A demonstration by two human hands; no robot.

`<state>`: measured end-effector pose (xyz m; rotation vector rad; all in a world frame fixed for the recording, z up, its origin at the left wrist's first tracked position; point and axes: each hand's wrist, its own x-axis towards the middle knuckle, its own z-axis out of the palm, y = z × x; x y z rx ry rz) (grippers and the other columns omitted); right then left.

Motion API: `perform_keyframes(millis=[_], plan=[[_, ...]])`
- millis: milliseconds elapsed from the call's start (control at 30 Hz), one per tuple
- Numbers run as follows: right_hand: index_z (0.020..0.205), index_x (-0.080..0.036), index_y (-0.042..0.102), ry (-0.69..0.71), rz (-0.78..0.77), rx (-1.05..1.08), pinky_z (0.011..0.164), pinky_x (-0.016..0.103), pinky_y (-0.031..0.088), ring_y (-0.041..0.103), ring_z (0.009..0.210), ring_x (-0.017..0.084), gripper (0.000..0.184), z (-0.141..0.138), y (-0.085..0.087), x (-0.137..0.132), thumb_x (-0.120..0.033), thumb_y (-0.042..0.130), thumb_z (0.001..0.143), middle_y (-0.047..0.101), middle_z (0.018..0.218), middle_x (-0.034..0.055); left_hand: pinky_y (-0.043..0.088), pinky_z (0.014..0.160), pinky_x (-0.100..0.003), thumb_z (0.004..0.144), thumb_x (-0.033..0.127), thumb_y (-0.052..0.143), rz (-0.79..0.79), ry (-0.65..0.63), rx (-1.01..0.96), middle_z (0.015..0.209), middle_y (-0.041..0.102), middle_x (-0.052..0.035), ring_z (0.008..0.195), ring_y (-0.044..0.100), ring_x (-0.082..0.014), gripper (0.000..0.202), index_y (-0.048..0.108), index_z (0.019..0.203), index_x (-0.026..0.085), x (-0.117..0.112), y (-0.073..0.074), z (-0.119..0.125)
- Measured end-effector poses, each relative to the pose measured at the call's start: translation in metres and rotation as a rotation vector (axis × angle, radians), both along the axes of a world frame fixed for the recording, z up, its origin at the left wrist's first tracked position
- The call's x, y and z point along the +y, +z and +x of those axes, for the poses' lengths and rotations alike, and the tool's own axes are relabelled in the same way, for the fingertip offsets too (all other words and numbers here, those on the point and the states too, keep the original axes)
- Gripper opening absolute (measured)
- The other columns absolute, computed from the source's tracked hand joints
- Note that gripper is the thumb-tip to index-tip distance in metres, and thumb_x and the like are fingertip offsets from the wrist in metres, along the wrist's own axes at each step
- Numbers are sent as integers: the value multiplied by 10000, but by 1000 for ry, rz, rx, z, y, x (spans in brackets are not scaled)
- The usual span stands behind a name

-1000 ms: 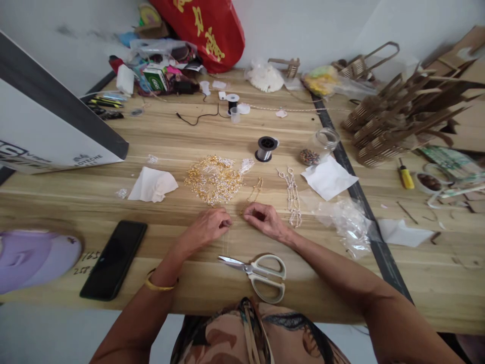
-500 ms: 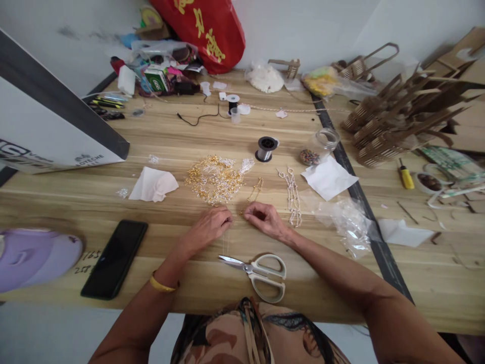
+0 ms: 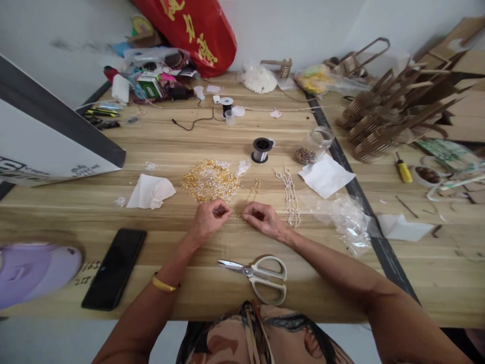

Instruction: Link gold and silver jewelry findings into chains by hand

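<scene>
My left hand and my right hand rest close together on the wooden table, both with fingers pinched. Between them runs a thin thread or fine gold chain too small to name. A short gold chain lies just beyond my right hand. A heap of gold and silver beads sits directly past my left hand. White-handled scissors lie slightly apart on the table just below my hands. A finished pearl strand lies to the right of my right hand.
A black phone and a lilac object lie at left, with a crumpled tissue. A thread spool, a glass jar of beads, white paper and clear plastic sit right. Cardboard pieces pile far right.
Both hands have shifted slightly away from me toward the bead heap, still pinched together. My view has tilted a little.
</scene>
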<state>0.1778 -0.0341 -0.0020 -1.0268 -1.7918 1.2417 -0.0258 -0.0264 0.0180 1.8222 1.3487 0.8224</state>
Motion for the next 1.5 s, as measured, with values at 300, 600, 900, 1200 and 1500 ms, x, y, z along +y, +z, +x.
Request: perform_keyframes(millis=[300,600,900,1200,1500], plan=[[802,-135,576,-8,-37,56,468,190,304,388,511,68,238,1,3,2,-370,563,835,514,624,-21,505,616,-238,711,252,623,-155,5,-155,716,695,-48,649,632,-140,136,675,765,139,4,6,9],[858,-154,581,-8,-30,173,596,227,406,515,700,125,276,4,6,6,-429,554,847,590,832,44,522,662,-268,647,295,708,-366,-74,-317,735,718,-58,679,656,-160,212,692,780,130,5,15,22],[832,-150,547,12,-123,165,467,188,330,410,509,68,314,4,4,7,-465,552,840,496,642,-28,532,675,-266,699,264,668,-139,-16,-201,748,712,-49,686,657,-160,131,693,757,149,4,7,26],[826,-151,544,-15,-99,152,490,182,362,456,551,76,273,3,-1,6,-423,561,845,505,649,-23,527,677,-264,726,256,640,-7,64,-122,731,702,-35,671,645,-152,104,675,750,161,3,2,23],[827,-158,530,-25,-165,210,484,193,393,470,514,77,299,1,-2,6,-455,564,838,524,638,-22,512,669,-263,715,277,660,-170,-20,-163,778,708,-57,700,643,-160,166,684,810,143,0,0,25]])
